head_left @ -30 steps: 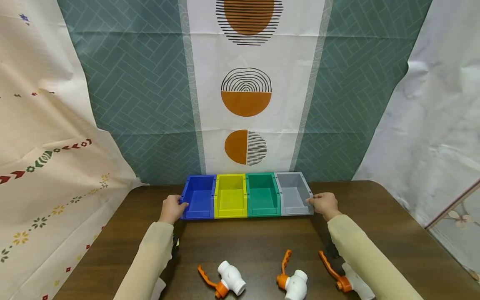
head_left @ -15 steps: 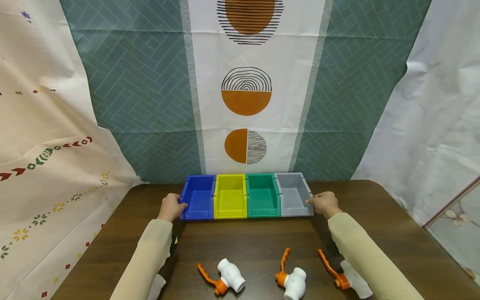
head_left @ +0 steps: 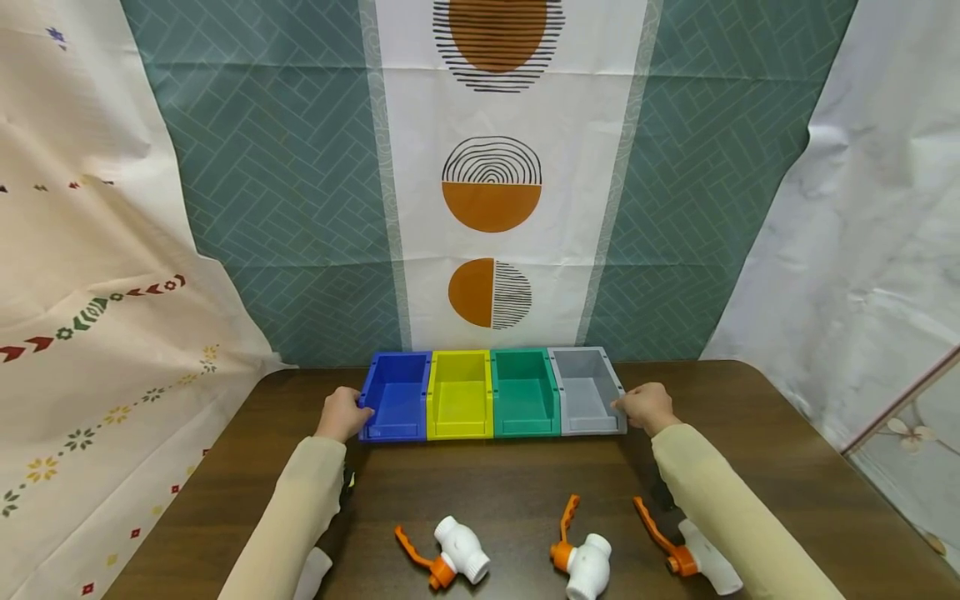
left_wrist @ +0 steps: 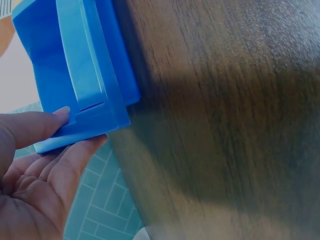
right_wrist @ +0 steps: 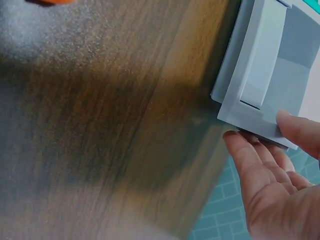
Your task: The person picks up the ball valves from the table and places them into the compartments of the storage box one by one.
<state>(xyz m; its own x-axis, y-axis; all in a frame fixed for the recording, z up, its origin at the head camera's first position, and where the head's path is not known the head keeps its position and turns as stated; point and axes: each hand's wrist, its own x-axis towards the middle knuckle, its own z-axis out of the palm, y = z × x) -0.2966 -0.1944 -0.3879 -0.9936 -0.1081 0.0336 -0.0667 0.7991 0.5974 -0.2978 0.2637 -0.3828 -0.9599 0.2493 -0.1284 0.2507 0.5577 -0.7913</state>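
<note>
Four colours of open-front bin stand side by side in a row at the back of the table: a blue bin (head_left: 397, 396), a yellow bin (head_left: 461, 398), a green bin (head_left: 524, 396) and a grey bin (head_left: 587, 392). My left hand (head_left: 342, 414) pinches the outer side wall of the blue bin (left_wrist: 82, 60), thumb inside and fingers outside. At the other end, my right hand (head_left: 649, 407) grips the grey bin's outer wall the same way. In the right wrist view the thumb lies inside the grey bin (right_wrist: 255, 65), with the fingers beneath its side.
On the wooden table (head_left: 465, 479) nearer me lie white valves with orange handles: a left valve (head_left: 462, 550), a middle valve (head_left: 588, 567) and a right valve (head_left: 708, 558), partly under my right sleeve. A white piece (head_left: 313, 573) shows beside my left sleeve. A patterned cloth (head_left: 315, 208) hangs behind.
Both hands keep their hold on the end bins, and the row stays in nearly the same place. Only a slight shift of the whole head view shows.
</note>
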